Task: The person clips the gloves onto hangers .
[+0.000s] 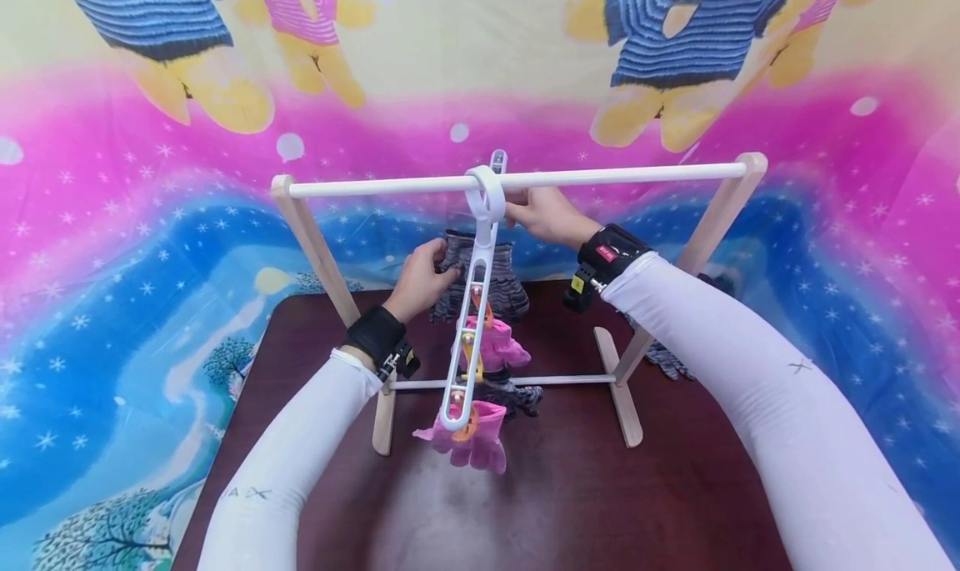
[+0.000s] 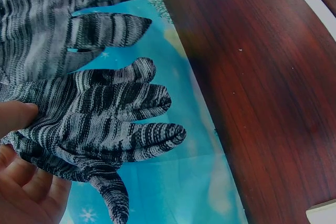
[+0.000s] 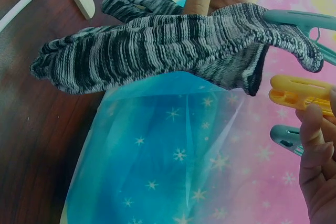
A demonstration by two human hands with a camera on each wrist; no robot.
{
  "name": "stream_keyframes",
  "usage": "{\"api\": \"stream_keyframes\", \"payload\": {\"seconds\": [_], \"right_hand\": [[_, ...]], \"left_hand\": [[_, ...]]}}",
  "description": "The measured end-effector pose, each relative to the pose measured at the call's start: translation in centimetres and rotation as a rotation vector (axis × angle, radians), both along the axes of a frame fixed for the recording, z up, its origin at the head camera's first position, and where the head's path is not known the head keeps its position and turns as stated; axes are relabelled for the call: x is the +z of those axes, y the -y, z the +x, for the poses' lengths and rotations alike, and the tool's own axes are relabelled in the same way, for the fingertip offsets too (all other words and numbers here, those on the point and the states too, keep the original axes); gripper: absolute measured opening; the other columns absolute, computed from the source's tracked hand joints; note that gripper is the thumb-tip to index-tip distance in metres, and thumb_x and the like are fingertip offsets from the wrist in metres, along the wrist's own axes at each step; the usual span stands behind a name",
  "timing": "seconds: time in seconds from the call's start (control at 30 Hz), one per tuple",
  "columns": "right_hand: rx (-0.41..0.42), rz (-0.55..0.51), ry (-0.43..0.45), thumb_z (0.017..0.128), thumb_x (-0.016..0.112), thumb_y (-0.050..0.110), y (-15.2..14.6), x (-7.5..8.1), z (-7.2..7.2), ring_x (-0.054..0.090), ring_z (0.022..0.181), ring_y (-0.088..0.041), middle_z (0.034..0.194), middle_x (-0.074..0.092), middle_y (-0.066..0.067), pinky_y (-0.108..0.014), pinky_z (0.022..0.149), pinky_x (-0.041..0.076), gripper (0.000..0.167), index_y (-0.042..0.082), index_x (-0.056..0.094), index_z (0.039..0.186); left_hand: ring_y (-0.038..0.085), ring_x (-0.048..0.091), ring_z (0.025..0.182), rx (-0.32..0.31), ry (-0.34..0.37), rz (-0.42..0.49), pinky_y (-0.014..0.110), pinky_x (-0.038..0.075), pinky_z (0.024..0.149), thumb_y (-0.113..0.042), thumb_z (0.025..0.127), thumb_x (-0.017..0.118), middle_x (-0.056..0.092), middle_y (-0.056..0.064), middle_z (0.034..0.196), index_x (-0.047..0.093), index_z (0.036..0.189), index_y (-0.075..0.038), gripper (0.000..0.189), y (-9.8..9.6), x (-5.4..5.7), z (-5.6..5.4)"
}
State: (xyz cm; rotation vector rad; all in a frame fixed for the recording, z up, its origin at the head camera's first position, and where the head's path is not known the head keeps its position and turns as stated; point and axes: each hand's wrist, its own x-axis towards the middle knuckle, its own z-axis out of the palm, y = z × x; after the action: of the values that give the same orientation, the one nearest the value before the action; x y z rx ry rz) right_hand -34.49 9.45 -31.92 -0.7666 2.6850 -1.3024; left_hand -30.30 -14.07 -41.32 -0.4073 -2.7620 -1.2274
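Note:
My left hand [image 1: 423,281] pinches a black-and-grey knit glove [image 2: 115,135] between thumb and fingers, its glove fingers hanging down. A second knit glove [image 3: 131,51] hangs beside it from a green clip [image 3: 296,18]. My right hand [image 1: 551,214] is up by the far end of the white clip hanger [image 1: 482,258] and pinches a yellow clip [image 3: 299,90]. The yellow clip stands apart from the glove cuffs. Another green clip [image 3: 286,137] is just below it. Pink gloves [image 1: 480,446] and a dark knit glove [image 1: 521,398] hang from the hanger's near half.
The hanger hooks over the white rail [image 1: 615,176] of a stand with wooden legs [image 1: 318,254]. A lower bar [image 1: 570,380] joins the legs. More knit gloves [image 1: 667,361] lie on the dark table [image 1: 570,496] at right, beyond a stand foot [image 1: 621,400].

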Motion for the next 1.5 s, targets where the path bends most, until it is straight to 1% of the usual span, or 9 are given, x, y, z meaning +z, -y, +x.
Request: {"api": "stream_keyframes", "payload": {"seconds": [0.17,0.3,0.47,0.73,0.87,0.97,1.13,1.3,1.5], "right_hand": [[-0.013,-0.009,-0.011,0.105,0.055,0.017,0.22,0.17,0.05,0.046,0.060,-0.014,0.081,0.069,-0.015,-0.025,0.050,0.030,0.031,0.010,0.064,0.133],[-0.002,-0.031,0.007,0.105,0.053,0.015,0.42,0.04,0.10,0.054,0.069,-0.017,0.094,0.070,-0.020,-0.024,0.052,0.031,0.034,0.008,0.061,0.137],[0.005,-0.087,0.036,0.104,0.053,0.009,0.72,-0.25,0.12,0.063,0.079,-0.023,0.108,0.071,-0.025,-0.022,0.059,0.043,0.034,-0.001,0.058,0.136],[-0.014,-0.084,0.008,0.103,0.054,0.007,0.71,-0.33,0.50,0.062,0.072,-0.016,0.097,0.070,-0.021,-0.023,0.057,0.042,0.031,-0.001,0.059,0.133],[-0.022,-0.090,0.003,0.103,0.054,0.005,0.66,-0.37,0.64,0.065,0.079,-0.029,0.098,0.070,-0.021,-0.022,0.057,0.042,0.032,-0.001,0.058,0.134],[-0.028,-0.097,-0.001,0.103,0.054,0.004,0.66,-0.38,0.68,0.066,0.083,-0.036,0.096,0.070,-0.022,-0.022,0.057,0.043,0.029,-0.004,0.060,0.129],[-0.032,-0.094,-0.015,0.102,0.055,0.004,0.64,-0.48,0.66,0.066,0.075,-0.025,0.090,0.071,-0.020,-0.021,0.058,0.043,0.024,-0.005,0.063,0.123],[-0.028,-0.075,-0.018,0.102,0.055,0.004,0.68,-0.60,0.61,0.060,0.067,-0.011,0.088,0.072,-0.019,-0.021,0.056,0.039,0.020,-0.006,0.066,0.115],[-0.026,-0.062,-0.017,0.102,0.055,0.004,0.75,-0.57,0.79,0.053,0.062,-0.011,0.083,0.071,-0.016,-0.022,0.053,0.034,0.019,-0.004,0.069,0.111]], "left_hand": [[0.033,0.065,0.114,-0.008,-0.006,0.018,0.048,0.051,0.091,-0.015,0.094,0.068,0.069,0.018,0.122,0.056,0.108,-0.006,0.021,0.07,0.45,-0.05],[0.032,0.066,0.112,-0.016,-0.012,0.023,0.048,0.052,0.090,-0.015,0.093,0.069,0.070,0.018,0.121,0.057,0.109,-0.006,0.022,0.07,0.40,0.08],[0.030,0.067,0.104,-0.023,-0.036,0.023,0.045,0.050,0.084,-0.015,0.093,0.070,0.071,0.016,0.115,0.057,0.105,-0.007,0.019,-0.09,0.31,0.19],[0.028,0.067,0.103,-0.046,-0.052,0.033,0.045,0.051,0.086,-0.013,0.092,0.070,0.072,0.015,0.113,0.058,0.102,-0.007,0.017,-0.32,0.41,0.33],[0.026,0.064,0.092,-0.058,-0.045,0.035,0.041,0.048,0.079,-0.011,0.093,0.069,0.072,0.014,0.107,0.057,0.102,-0.007,0.016,-0.39,0.21,0.31],[0.027,0.066,0.101,-0.057,-0.034,0.026,0.043,0.052,0.085,-0.011,0.093,0.069,0.071,0.014,0.110,0.058,0.104,-0.006,0.017,-0.43,0.08,0.25],[0.031,0.063,0.121,-0.059,-0.003,0.001,0.050,0.051,0.101,-0.012,0.094,0.069,0.069,0.016,0.118,0.060,0.111,-0.005,0.020,-0.48,0.14,0.38],[0.027,0.064,0.107,-0.070,-0.006,0.010,0.043,0.051,0.089,-0.010,0.094,0.069,0.069,0.013,0.110,0.059,0.105,-0.006,0.016,-0.53,0.34,0.56],[0.023,0.054,0.086,-0.077,-0.033,0.026,0.037,0.042,0.075,-0.011,0.094,0.069,0.065,0.010,0.097,0.055,0.098,-0.007,0.015,-0.49,0.60,0.60]]}}
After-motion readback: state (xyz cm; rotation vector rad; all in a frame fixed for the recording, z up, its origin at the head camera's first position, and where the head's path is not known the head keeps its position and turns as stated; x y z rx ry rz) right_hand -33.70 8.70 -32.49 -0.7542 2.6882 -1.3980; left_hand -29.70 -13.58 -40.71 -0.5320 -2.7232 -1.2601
